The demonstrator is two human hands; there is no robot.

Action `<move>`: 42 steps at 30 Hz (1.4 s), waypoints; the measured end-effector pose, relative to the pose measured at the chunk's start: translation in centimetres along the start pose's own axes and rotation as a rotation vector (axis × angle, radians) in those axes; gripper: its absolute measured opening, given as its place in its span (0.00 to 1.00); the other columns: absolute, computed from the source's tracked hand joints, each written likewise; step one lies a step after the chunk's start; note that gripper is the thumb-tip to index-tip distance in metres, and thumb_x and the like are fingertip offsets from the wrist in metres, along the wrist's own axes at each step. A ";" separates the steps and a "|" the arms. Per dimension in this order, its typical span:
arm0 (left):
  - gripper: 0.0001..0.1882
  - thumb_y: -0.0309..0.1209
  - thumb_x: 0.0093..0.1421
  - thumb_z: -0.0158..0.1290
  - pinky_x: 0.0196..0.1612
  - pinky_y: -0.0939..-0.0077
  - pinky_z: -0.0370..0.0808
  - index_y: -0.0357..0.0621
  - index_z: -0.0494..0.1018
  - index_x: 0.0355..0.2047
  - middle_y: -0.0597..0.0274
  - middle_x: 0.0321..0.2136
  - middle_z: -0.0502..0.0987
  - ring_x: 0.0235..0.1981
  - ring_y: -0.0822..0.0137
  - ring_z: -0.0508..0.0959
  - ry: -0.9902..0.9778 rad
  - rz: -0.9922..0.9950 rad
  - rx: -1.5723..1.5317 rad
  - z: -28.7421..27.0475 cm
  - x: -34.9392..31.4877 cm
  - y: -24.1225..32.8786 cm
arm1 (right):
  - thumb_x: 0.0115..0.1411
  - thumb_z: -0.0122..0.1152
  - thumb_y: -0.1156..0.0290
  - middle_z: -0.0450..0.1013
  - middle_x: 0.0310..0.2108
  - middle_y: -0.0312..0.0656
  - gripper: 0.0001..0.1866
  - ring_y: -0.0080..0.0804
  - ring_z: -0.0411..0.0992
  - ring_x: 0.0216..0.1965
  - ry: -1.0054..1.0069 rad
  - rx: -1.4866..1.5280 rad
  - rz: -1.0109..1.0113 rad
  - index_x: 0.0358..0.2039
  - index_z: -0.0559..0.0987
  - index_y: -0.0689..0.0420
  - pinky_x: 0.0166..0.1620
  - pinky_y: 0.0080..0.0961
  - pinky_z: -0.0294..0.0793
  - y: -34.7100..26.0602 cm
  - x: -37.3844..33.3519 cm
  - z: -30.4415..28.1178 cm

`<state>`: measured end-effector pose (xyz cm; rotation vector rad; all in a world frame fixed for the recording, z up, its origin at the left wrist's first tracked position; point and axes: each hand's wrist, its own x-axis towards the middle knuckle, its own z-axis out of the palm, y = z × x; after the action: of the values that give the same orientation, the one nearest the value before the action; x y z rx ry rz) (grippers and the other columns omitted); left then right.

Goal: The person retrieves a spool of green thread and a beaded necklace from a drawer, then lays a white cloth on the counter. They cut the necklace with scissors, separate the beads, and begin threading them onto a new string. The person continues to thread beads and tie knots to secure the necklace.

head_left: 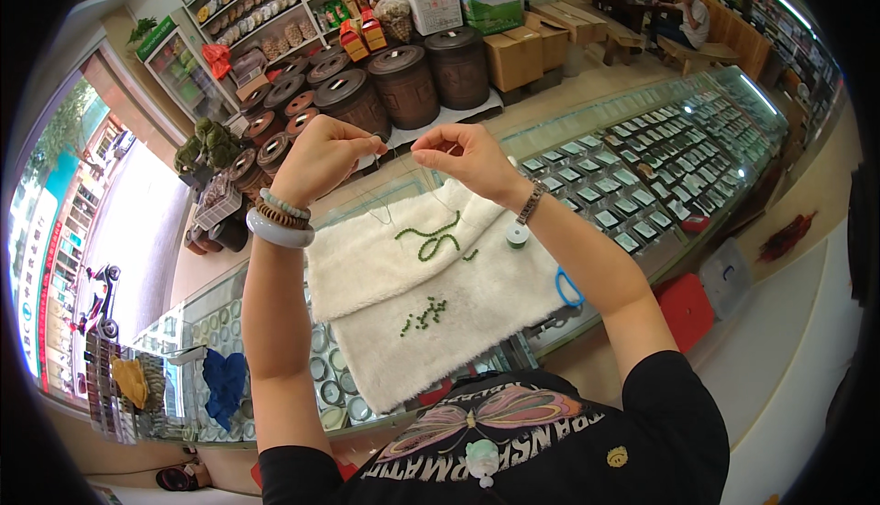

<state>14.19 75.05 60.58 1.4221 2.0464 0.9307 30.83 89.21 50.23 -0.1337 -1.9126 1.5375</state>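
In front of me both hands are raised above a white plush cloth [500,299]. My left hand [337,152] has its fingertips pinched on a thin thread. Facing it, my right hand [466,159] pinches too, thumb against finger, apparently on the same fine thread; the exact grip is too small to make out. Thread ends trail down to a strand of dark green beads [427,234], which lies curled in a loop on the cloth. Closer to me are several loose green beads [431,307]. A spool of green thread [517,235] stands at the cloth's right side.
Blue-handled scissors [561,289] lie at the cloth's right edge. The cloth rests on a glass display counter [325,418] holding bangles; pendants [632,166] fill the right section. Large brown jars [403,93] stand beyond it. A person [692,21] sits far off at right.
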 end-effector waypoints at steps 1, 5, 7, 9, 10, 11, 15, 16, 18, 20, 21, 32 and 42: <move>0.12 0.32 0.58 0.57 0.19 0.80 0.61 0.34 0.83 0.32 0.69 0.13 0.72 0.15 0.80 0.64 -0.003 0.023 0.013 0.0 0.0 0.0 | 0.59 0.67 0.67 0.77 0.29 0.32 0.11 0.13 0.71 0.29 0.001 0.016 0.003 0.38 0.82 0.61 0.33 0.13 0.71 0.0 -0.1 0.2; 0.12 0.32 0.57 0.57 0.21 0.78 0.64 0.34 0.83 0.32 0.67 0.15 0.74 0.16 0.79 0.67 -0.002 0.029 0.051 0.1 -0.2 0.4 | 0.58 0.67 0.67 0.77 0.28 0.32 0.12 0.13 0.71 0.29 0.032 0.074 -0.002 0.39 0.82 0.62 0.33 0.13 0.71 0.0 0.1 1.0; 0.12 0.32 0.57 0.57 0.22 0.78 0.65 0.33 0.82 0.32 0.66 0.16 0.75 0.17 0.78 0.68 -0.004 0.018 0.057 0.3 -0.3 0.6 | 0.58 0.67 0.68 0.78 0.28 0.32 0.12 0.13 0.71 0.28 0.042 0.083 -0.022 0.39 0.82 0.62 0.32 0.13 0.71 -0.1 0.3 1.3; 0.13 0.32 0.57 0.57 0.22 0.78 0.66 0.33 0.82 0.32 0.65 0.17 0.76 0.18 0.78 0.69 -0.007 0.023 0.051 0.4 -0.4 0.8 | 0.59 0.66 0.68 0.78 0.28 0.33 0.12 0.13 0.70 0.27 0.025 0.084 -0.073 0.39 0.83 0.62 0.30 0.13 0.70 -0.2 0.8 1.3; 0.13 0.32 0.57 0.57 0.23 0.78 0.66 0.33 0.82 0.32 0.65 0.17 0.76 0.18 0.78 0.69 -0.010 0.024 0.060 0.4 -0.4 0.9 | 0.59 0.66 0.68 0.78 0.28 0.33 0.11 0.13 0.70 0.27 0.028 0.062 -0.068 0.39 0.83 0.62 0.30 0.13 0.69 -0.2 0.9 1.4; 0.13 0.32 0.57 0.57 0.23 0.78 0.67 0.33 0.82 0.32 0.65 0.17 0.76 0.18 0.78 0.70 -0.014 0.023 0.061 0.4 -0.5 0.9 | 0.59 0.65 0.68 0.78 0.28 0.33 0.11 0.13 0.69 0.27 0.029 0.052 -0.083 0.38 0.83 0.61 0.29 0.13 0.69 -0.2 1.1 1.4; 0.13 0.32 0.57 0.57 0.22 0.79 0.66 0.32 0.82 0.32 0.65 0.17 0.76 0.18 0.78 0.69 -0.026 0.032 0.041 0.2 -0.7 1.0 | 0.60 0.64 0.68 0.77 0.27 0.32 0.10 0.12 0.67 0.25 0.009 0.031 -0.091 0.36 0.83 0.61 0.28 0.13 0.67 0.0 1.3 1.1; 0.12 0.32 0.57 0.56 0.22 0.79 0.65 0.33 0.82 0.32 0.66 0.16 0.75 0.17 0.79 0.68 -0.037 0.039 0.024 0.2 -0.7 1.0 | 0.61 0.63 0.67 0.77 0.27 0.32 0.10 0.12 0.68 0.26 0.001 0.031 -0.090 0.36 0.83 0.61 0.28 0.13 0.67 0.0 1.4 0.9; 0.12 0.31 0.57 0.56 0.20 0.80 0.63 0.33 0.82 0.31 0.68 0.15 0.74 0.16 0.80 0.67 -0.065 0.053 -0.025 0.0 -0.8 1.0 | 0.62 0.61 0.66 0.77 0.28 0.32 0.10 0.13 0.69 0.27 -0.009 0.016 -0.071 0.35 0.82 0.60 0.30 0.13 0.68 0.0 1.5 0.7; 0.12 0.31 0.58 0.55 0.19 0.81 0.60 0.34 0.82 0.30 0.69 0.14 0.72 0.15 0.81 0.65 -0.092 0.037 -0.075 -0.2 -0.8 1.1 | 0.64 0.58 0.65 0.78 0.29 0.33 0.10 0.14 0.71 0.29 -0.058 0.128 -0.047 0.36 0.79 0.59 0.32 0.14 0.70 -0.1 1.4 0.7; 0.11 0.31 0.58 0.54 0.18 0.82 0.59 0.34 0.82 0.29 0.70 0.13 0.71 0.14 0.81 0.64 -0.107 0.022 -0.101 -0.4 -0.8 1.1 | 0.65 0.57 0.65 0.78 0.30 0.33 0.10 0.15 0.72 0.30 -0.080 0.181 -0.032 0.37 0.78 0.59 0.33 0.14 0.70 -0.1 1.4 0.6; 0.12 0.29 0.59 0.52 0.17 0.83 0.57 0.31 0.80 0.29 0.71 0.11 0.67 0.13 0.81 0.63 -0.088 0.108 -0.096 -2.0 -1.0 2.0 | 0.70 0.47 0.60 0.81 0.34 0.41 0.13 0.23 0.78 0.37 -0.192 0.226 0.150 0.41 0.72 0.56 0.33 0.16 0.71 0.4 1.5 -1.0; 0.12 0.29 0.60 0.51 0.20 0.85 0.59 0.33 0.81 0.28 0.69 0.17 0.74 0.16 0.82 0.64 -0.106 0.079 -0.132 -2.0 -1.2 2.2 | 0.68 0.52 0.65 0.79 0.34 0.41 0.15 0.20 0.75 0.35 -0.297 0.427 0.230 0.51 0.72 0.58 0.33 0.16 0.70 -0.3 1.4 -1.1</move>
<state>14.51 73.96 63.56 1.4583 1.8295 0.9814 30.41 90.66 51.23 0.0701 -1.7809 2.1892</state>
